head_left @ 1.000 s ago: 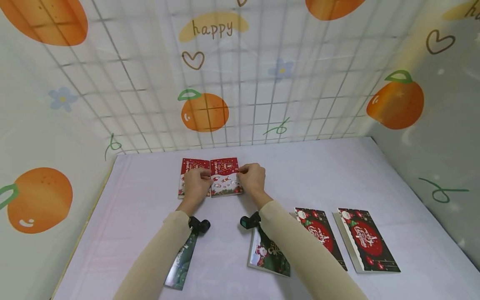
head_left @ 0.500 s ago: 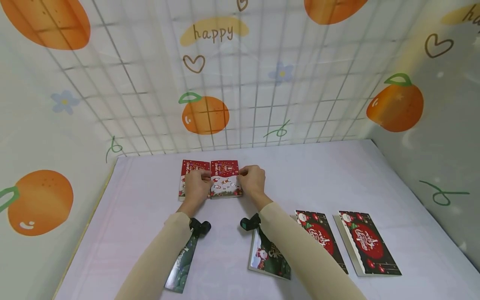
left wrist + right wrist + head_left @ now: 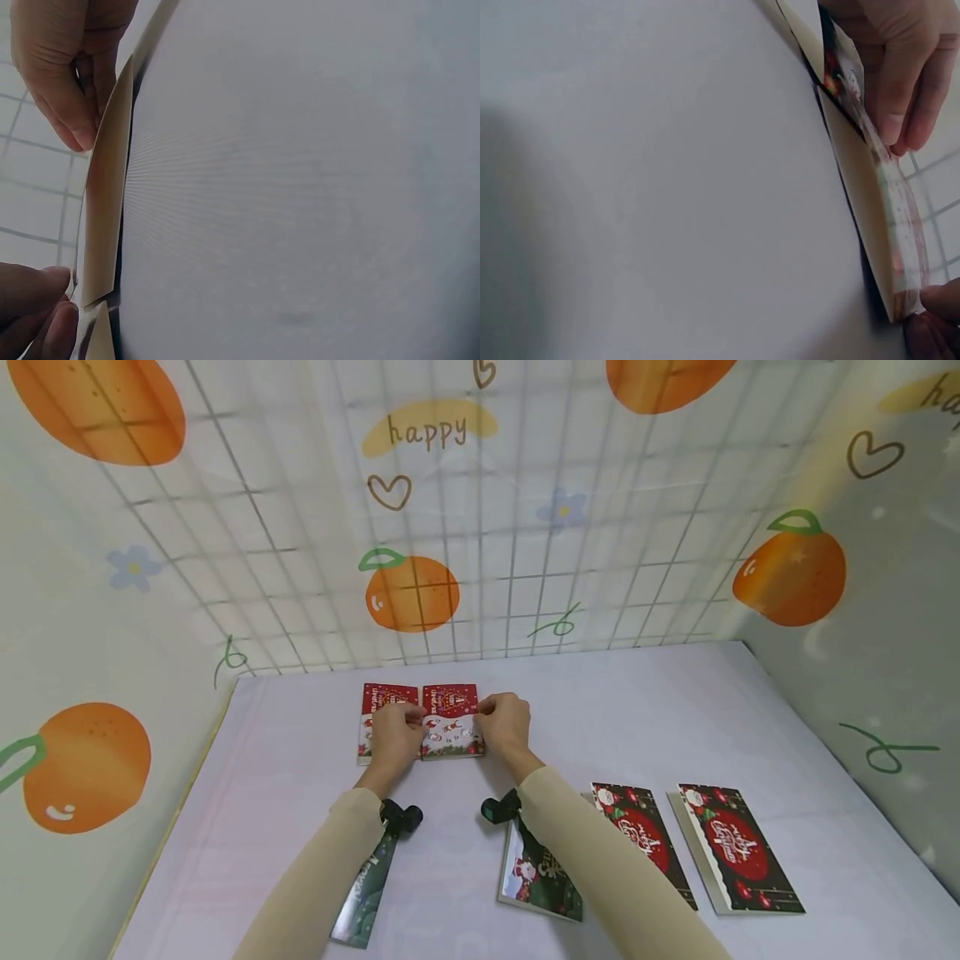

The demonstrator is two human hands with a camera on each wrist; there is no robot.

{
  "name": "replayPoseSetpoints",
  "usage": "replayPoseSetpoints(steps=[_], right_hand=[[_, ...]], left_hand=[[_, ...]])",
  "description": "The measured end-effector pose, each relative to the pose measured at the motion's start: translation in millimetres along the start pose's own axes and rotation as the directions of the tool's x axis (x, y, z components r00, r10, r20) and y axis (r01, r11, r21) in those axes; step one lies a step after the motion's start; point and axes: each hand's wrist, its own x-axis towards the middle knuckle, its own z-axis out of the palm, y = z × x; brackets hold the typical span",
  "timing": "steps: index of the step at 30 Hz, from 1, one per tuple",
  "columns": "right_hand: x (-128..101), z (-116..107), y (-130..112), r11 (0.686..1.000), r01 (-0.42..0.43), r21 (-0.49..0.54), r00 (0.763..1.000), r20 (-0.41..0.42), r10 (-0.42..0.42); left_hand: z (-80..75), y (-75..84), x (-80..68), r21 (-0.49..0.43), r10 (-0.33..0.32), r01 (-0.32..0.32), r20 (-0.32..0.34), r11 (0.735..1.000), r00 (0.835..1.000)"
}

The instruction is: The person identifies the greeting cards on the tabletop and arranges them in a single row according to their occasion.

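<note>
A red Christmas card (image 3: 450,724) is at the back of the white table (image 3: 637,710). My left hand (image 3: 408,720) pinches its left edge and my right hand (image 3: 491,714) pinches its right edge. In the left wrist view the card (image 3: 105,217) shows edge-on, raised off the table, with fingertips at both ends. The right wrist view shows the same card (image 3: 859,150) edge-on, its printed face turned toward the fingers (image 3: 900,82). A second red card (image 3: 377,700) lies flat just left of it, partly hidden by my left hand.
Two dark cards with red ovals (image 3: 639,831) (image 3: 738,853) lie at the front right. A green card (image 3: 538,878) lies under my right forearm and another green card (image 3: 366,893) under my left. Fruit-patterned walls (image 3: 420,585) enclose the table on three sides.
Both hands keep their pinch on the red card in the same spot. Only the head view has drifted a little.
</note>
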Motion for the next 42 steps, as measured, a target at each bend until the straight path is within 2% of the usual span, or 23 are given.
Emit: replayPoseSetpoints(steps=[13, 22, 34, 39, 42], right_hand=[[-6, -12, -2, 1.0, 0.01, -0.004, 1.0, -0.027, -0.01], [-16, -21, -13, 0.997, 0.072, 0.04, 0.997, -0.032, -0.07], [-36, -32, -32, 0.987, 0.129, 0.091, 0.991, -0.047, -0.125], [-47, -31, -38, 0.979, 0.179, 0.095, 0.983, -0.054, -0.174], [-57, -28, -44, 0.972, 0.208, 0.11, 0.978, -0.043, -0.205]], left_hand=[[-4.6, 14.2, -7.8, -0.023, 0.029, -0.029, -0.02, 0.999, 0.999], [-13.2, 24.7, -14.1, -0.055, 0.043, -0.045, -0.043, 0.997, 0.998], [-37.5, 42.4, -28.5, -0.105, 0.084, -0.088, -0.044, 0.99, 0.995], [-51.6, 46.9, -42.1, -0.12, 0.107, -0.111, -0.038, 0.987, 0.993], [-61.8, 47.7, -53.8, -0.116, 0.097, -0.1, -0.03, 0.988, 0.995]])
